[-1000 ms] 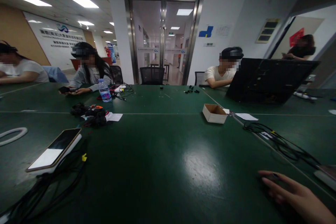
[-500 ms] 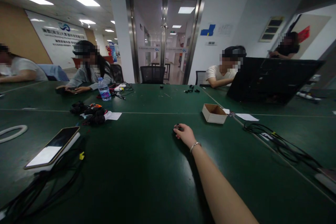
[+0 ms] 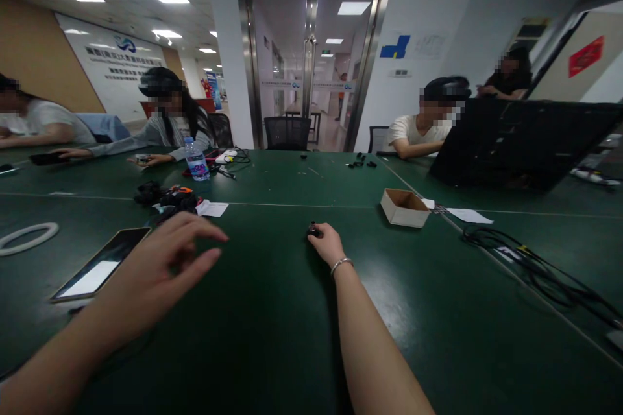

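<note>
At mid-table, gripping a small black part [image 3: 313, 231] with the right hand [image 3: 327, 245], arm stretching straight ahead. Curling the fingers [image 3: 318, 239] together around it, tips pressing on it, leaving only its far end showing. Holding it low at the surface of the green table [image 3: 272, 350]; failing to tell whether it is touching or slightly raised. Wearing a thin silver bracelet [image 3: 341, 264] on that wrist.

Hovering the left hand [image 3: 168, 259] over the table, left of the part and well apart from it. Spreading fingers and thumb, gripping nothing. Hanging just right of a phone [image 3: 100, 264] lying flat, screen up.

Seeing beyond the left hand:
- heap of black gear [image 3: 165, 198] with an orange bit
- white paper slip [image 3: 213, 209] at the heap's right edge
- water bottle [image 3: 196, 160] standing upright farther back

Seeing right of the part:
- open cardboard box [image 3: 403, 207], near but apart
- black cables [image 3: 530, 266] trailing along the right side
- dark laptop [image 3: 525, 146], lid back facing the camera

Noting a white ring [image 3: 26, 238] lying flat at far left. Sharing the table with other people [image 3: 413, 136] sitting along the far side.
</note>
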`<action>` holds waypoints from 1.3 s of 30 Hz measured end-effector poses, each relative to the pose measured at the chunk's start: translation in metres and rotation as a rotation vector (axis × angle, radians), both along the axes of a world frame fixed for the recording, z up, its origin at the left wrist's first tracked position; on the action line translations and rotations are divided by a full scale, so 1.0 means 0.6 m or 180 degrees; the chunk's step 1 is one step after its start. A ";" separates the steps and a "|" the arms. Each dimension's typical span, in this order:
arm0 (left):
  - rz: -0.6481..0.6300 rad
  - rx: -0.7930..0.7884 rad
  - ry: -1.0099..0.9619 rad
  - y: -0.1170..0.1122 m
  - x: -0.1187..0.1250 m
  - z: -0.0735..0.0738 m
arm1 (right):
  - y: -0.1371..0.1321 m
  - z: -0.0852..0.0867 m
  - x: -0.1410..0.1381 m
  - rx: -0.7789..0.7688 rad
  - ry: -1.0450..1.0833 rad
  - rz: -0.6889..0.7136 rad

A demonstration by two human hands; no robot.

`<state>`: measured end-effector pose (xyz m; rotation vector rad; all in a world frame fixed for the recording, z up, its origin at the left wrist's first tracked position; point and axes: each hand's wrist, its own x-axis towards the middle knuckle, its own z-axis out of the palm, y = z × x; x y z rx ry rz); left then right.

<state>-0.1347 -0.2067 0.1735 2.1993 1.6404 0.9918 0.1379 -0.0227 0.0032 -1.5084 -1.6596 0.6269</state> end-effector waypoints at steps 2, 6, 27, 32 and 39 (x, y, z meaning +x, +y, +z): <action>-0.0326 -0.0091 0.0207 0.059 0.049 -0.014 | -0.003 0.003 -0.002 0.0063 -0.0192 0.0089; -0.0540 0.0242 0.0162 0.188 0.155 -0.088 | -0.001 0.004 -0.007 0.0234 -0.0218 0.0213; -0.0197 -0.0688 -0.2299 0.303 0.204 -0.293 | 0.007 -0.001 -0.005 -0.0264 0.1673 0.0463; -0.0283 -0.0778 -0.2248 0.305 0.202 -0.293 | 0.005 0.005 0.003 -0.0151 0.2087 0.0516; -0.0274 -0.0731 -0.2120 0.306 0.202 -0.295 | 0.010 0.000 0.005 -0.0248 0.2711 0.0350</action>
